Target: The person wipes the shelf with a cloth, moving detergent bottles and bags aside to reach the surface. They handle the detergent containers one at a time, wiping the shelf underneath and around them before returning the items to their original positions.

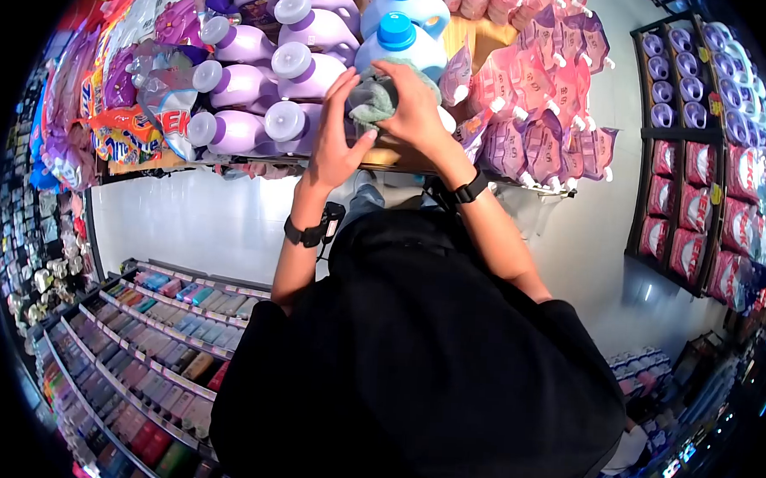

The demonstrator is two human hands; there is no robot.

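Both our hands are up at the shelf, top centre of the frame. Our right hand is clamped on a grey-green cloth, pressing it against the blue-capped bottle; looks like a wiping grip, palm flat over the wad. Our left hand has fingers spread and sits against the left side of the cloth and bottle, apparently steadying them; it isn't closed on anything.

Purple bottles lie on their sides in rows to the left, white caps facing out. Pink refill pouches stand upper right, spouts up. Orange pack at upper left shows large letters, "EK" is all we can read. Other labels are too small. Black bands on both wrists.
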